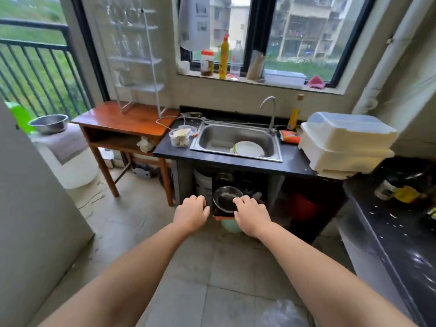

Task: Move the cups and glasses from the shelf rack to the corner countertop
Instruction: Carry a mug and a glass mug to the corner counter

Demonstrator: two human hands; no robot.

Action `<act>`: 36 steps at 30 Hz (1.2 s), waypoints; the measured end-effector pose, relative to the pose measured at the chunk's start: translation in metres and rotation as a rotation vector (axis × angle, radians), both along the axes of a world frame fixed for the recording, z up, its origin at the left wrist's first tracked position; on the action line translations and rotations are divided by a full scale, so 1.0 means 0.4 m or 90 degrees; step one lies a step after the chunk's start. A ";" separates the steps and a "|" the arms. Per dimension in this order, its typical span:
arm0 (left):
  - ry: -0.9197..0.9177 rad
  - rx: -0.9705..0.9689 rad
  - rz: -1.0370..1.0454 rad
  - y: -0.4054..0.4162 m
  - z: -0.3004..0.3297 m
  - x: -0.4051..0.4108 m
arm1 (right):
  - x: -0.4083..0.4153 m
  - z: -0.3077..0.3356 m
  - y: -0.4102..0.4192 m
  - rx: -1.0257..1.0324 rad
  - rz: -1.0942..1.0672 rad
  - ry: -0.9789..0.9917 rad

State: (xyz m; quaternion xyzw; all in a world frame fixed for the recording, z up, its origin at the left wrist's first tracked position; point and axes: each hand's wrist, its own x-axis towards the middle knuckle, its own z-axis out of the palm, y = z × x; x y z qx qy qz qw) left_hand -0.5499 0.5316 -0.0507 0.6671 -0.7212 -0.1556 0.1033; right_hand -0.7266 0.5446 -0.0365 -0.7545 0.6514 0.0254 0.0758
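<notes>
Both my hands are out front, left hand and right hand loosely curled, holding nothing. Glasses sit on the white shelf rack at the wooden bench's back edge. Next, I reckon: reach up there.

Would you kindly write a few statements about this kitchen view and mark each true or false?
1. The white shelf rack stands on the wooden table. True.
2. The left hand grips a glass. False: it holds nothing; its fingers hang loosely curled.
3. A white plate lies in the steel sink. True.
4. The right hand rests on the faucet. False: it is held out low, in front of the space under the counter.
5. A yellow bottle stands on the windowsill. True.
</notes>
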 end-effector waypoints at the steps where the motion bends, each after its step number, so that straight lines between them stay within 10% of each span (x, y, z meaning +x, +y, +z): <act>1: 0.009 0.003 0.027 -0.012 0.000 0.048 | 0.048 -0.003 -0.033 0.002 0.025 0.001; 25: 0.055 -0.019 0.317 -0.774 0.051 0.851 | 0.838 0.038 -1.014 -0.004 0.283 -0.018; 36: 0.052 -0.061 0.185 -1.318 0.102 1.224 | 1.199 0.098 -1.476 -0.109 0.182 -0.063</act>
